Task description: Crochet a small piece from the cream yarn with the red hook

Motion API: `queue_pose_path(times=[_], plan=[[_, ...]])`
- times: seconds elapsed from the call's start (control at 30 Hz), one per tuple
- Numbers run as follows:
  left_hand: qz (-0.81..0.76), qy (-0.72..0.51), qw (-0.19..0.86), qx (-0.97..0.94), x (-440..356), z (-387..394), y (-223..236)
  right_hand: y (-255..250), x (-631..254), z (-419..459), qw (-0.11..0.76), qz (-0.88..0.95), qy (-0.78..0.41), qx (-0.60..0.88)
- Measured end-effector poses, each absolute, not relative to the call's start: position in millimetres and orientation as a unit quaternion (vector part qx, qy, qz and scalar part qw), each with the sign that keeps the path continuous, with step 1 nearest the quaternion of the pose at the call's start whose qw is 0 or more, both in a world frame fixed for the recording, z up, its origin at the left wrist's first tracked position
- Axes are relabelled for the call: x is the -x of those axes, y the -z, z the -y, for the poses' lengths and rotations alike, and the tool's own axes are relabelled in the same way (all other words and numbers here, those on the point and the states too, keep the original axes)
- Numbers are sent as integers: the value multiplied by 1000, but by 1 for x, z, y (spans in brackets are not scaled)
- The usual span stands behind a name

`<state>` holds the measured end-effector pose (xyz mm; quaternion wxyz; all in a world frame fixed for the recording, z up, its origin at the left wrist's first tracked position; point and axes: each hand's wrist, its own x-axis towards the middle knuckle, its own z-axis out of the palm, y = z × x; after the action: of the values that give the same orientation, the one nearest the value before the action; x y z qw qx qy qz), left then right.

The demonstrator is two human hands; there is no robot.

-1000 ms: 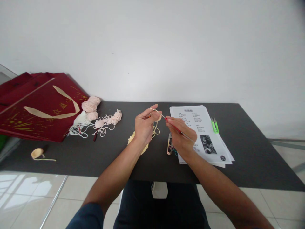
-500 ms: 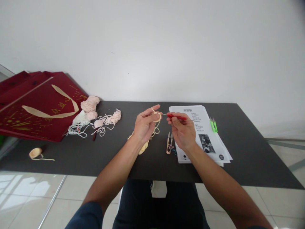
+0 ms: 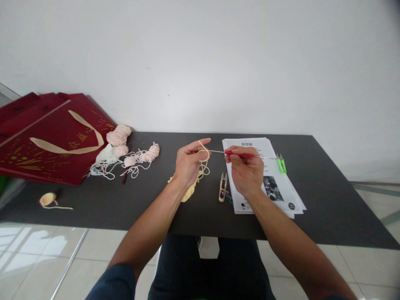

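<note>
My left hand (image 3: 189, 164) is closed, pinching cream yarn (image 3: 204, 156) between thumb and fingers, with a strand looped over the raised index finger. In my right hand (image 3: 246, 171) is a crochet hook (image 3: 240, 154) with a red grip, held like a pen. Its thin metal shaft points left and reaches the yarn at my left fingertips. Below and partly behind my left hand lies a pale yellow yarn ball (image 3: 188, 193). Any stitched piece within the left fingers is too small to make out.
Yarn snips (image 3: 223, 187) lie between my forearms, beside printed sheets (image 3: 250, 206). Green snips (image 3: 281, 164) rest on the sheets' right edge. At left are dark red gift bags (image 3: 56, 141), pink yarn (image 3: 118, 135), white yarn (image 3: 104, 154) and a small cream cup-shaped piece (image 3: 48, 199).
My right hand and the crochet hook have shifted slightly right, away from my left hand, and the hook now lies more level. My left hand stays nearly in place.
</note>
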<state>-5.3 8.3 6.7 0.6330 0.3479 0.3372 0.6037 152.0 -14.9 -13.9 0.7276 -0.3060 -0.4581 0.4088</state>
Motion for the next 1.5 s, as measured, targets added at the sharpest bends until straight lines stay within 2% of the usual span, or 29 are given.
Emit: queue_pose_path(times=[0.23, 0.8, 1.23, 1.37, 1.5], plan=[[-325, -603, 621, -380, 10, -10, -5, 16, -152, 18, 721, 481, -388, 313], [-311, -549, 677, -379, 19, -14, -7, 11, -152, 22, 717, 472, -417, 300], [-290, -513, 724, -359, 24, -18, -6, 4, -153, 20, 705, 426, -501, 266], [-294, -515, 701, -397, 24, -17, -5, 4, -157, 17, 691, 370, -557, 276], [-325, -545, 629, -449, 18, -14, -1, 7, -154, 15, 664, 299, -617, 298]])
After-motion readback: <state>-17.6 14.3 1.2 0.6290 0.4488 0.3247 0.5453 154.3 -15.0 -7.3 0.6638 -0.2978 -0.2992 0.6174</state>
